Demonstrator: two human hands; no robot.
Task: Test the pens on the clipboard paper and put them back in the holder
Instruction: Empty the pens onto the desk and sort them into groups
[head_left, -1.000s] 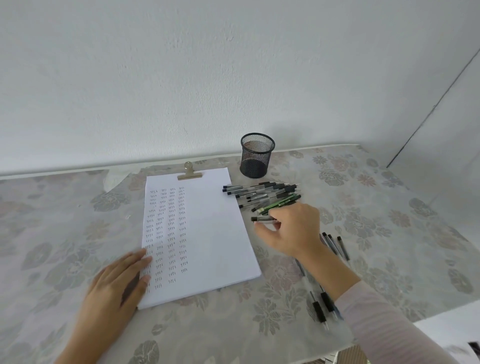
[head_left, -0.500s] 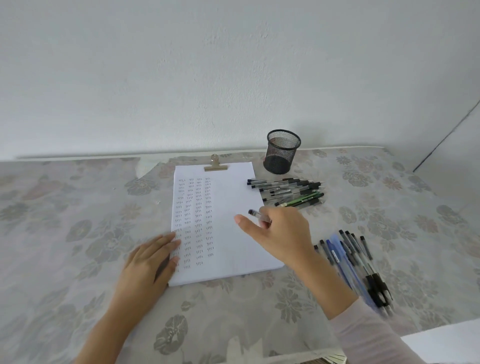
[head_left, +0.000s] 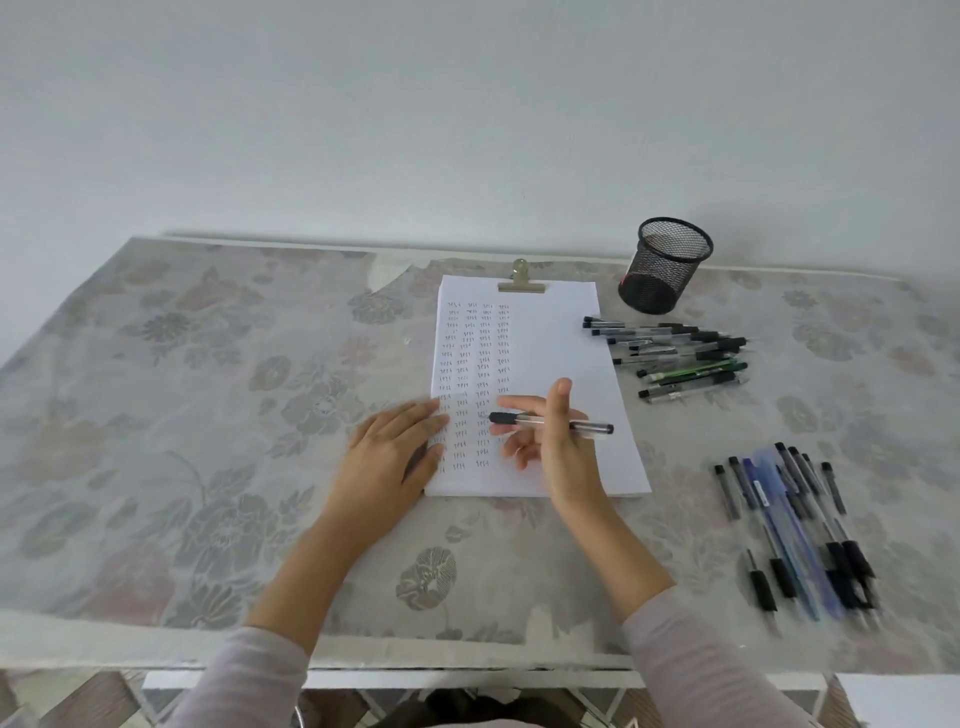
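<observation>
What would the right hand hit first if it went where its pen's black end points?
Probably the left hand: the pen in the right hand aims its dark end left across the paper at the left fingertips resting on it. Height is unclear, so it might pass above them.

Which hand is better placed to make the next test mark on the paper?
Right. The right hand holds a pen over the lower half of the paper. The left hand lies flat on the paper's left edge and holds nothing.
</observation>
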